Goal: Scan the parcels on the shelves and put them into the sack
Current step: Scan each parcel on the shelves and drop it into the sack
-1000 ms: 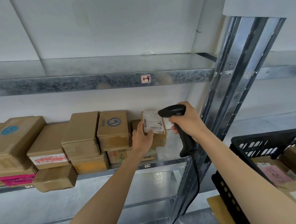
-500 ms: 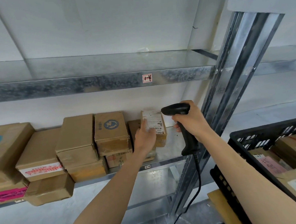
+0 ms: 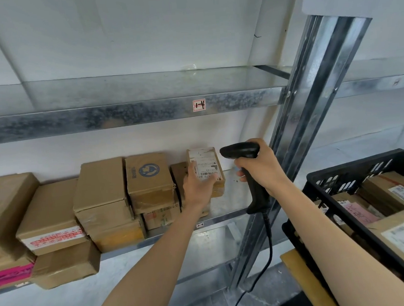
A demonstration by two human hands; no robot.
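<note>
Looks like the scanning step to me. Left hand [image 3: 197, 188] has thumb and fingers wrapped on a small parcel [image 3: 218, 188], tipped up at the shelf's [image 3: 233, 199] right end with its label [image 3: 204, 161] facing out. Right hand [image 3: 264, 170] is clamped round the scanner [image 3: 241, 150], whose nose is just beside the label. The thumb sits on the label's edge, so I'd keep it off the barcode [image 3: 208, 173] and aim square-on. Sack isn't in view. The black crate [image 3: 353, 165] past the shelf's right end holds several labelled boxes [image 3: 385, 191].
</note>
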